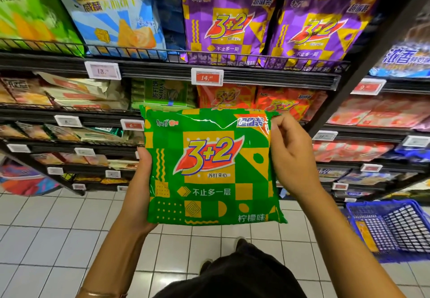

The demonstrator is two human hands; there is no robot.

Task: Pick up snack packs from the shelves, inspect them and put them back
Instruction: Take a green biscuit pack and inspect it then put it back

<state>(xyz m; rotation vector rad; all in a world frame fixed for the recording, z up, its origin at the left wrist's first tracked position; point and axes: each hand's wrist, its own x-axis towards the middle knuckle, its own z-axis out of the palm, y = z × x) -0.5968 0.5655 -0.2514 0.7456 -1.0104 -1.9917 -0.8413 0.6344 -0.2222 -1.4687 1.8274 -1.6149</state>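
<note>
Green snack pack held up in front of the shelves, printed face toward the person, long axis vertical, top seam up. Left hand cups the lower left edge, fingers hidden behind; right hand pinches the upper right corner. Looks light, crinkly, slick film w/ brittle contents, so prob. best held by the edges, no squeezing.

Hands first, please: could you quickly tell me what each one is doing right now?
Left hand: holding the green 3+2 cracker pack by its left edge.
Right hand: pinching the pack's top right corner.
</note>
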